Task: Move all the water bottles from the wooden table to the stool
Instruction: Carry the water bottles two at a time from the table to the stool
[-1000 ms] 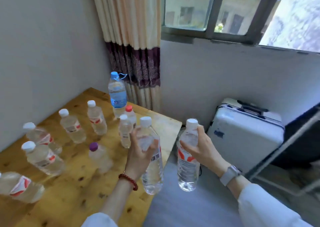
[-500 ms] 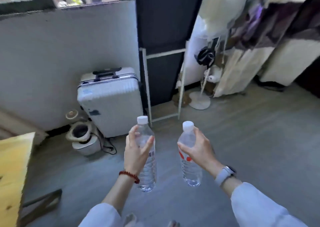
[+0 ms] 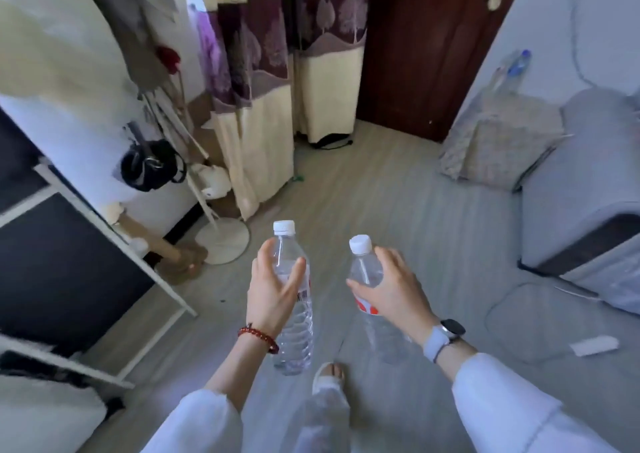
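We carry two upright bottles, left hand point(image 3: 273, 293) gripping one point(image 3: 294, 321), right hand point(image 3: 391, 290) the other point(image 3: 363, 272); no stool is in view.

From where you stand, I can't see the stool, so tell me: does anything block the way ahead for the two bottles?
The stool is not in view. The left hand and right hand each grip a bottle above bare floor; nothing visible blocks it ahead.
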Demonstrator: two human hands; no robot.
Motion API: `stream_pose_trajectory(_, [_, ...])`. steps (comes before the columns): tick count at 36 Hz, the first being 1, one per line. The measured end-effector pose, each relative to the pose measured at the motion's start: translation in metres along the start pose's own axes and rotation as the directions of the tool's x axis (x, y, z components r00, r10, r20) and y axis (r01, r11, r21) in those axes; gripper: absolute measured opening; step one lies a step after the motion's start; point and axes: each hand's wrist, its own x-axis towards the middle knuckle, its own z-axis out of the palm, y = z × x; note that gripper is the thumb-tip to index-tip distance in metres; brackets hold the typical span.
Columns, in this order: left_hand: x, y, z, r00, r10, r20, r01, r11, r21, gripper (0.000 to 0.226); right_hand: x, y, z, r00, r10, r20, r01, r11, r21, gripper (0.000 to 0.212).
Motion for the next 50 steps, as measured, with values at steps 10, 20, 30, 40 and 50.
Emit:
stream_pose_trajectory(10, [0.197, 0.088, 0.173, 0.955, 0.135, 0.265, -0.128, 0.991, -0.046, 0.053, 0.186, 0.091, -0.104, 0.97, 0.231, -0.073, -0.228, 0.972, 0.049, 0.058])
stream_pose_trajectory(20, [0.342, 0.153, 0.385, 0.856, 0.188, 0.483, -0.206, 0.978, -0.016, 0.064, 0.342, 0.237, -0.184, 0.893, 0.418, -0.167, -0.399, 0.907, 0.137, 0.061])
stream_pose_trajectory(30, [0.505, 0.253, 0.588, 0.844, 0.19, 0.501, -0.227, 0.974, 0.014, 0.065, 0.537, 0.382, -0.299, 0.849, 0.48, -0.22, -0.463, 0.877, 0.128, 0.06])
stream_pose_trajectory(40, [0.646, 0.319, 0.763, 0.825, 0.218, 0.521, -0.255, 0.967, 0.001, 0.068, 0.717, 0.504, -0.374, 0.855, 0.459, -0.24, -0.432, 0.888, 0.159, 0.063])
stream_pose_trajectory(50, [0.791, 0.379, 0.973, 0.752, 0.24, 0.614, -0.252, 0.965, -0.069, 0.066, 0.906, 0.644, -0.443, 0.76, 0.573, -0.306, -0.463, 0.808, 0.365, 0.061])
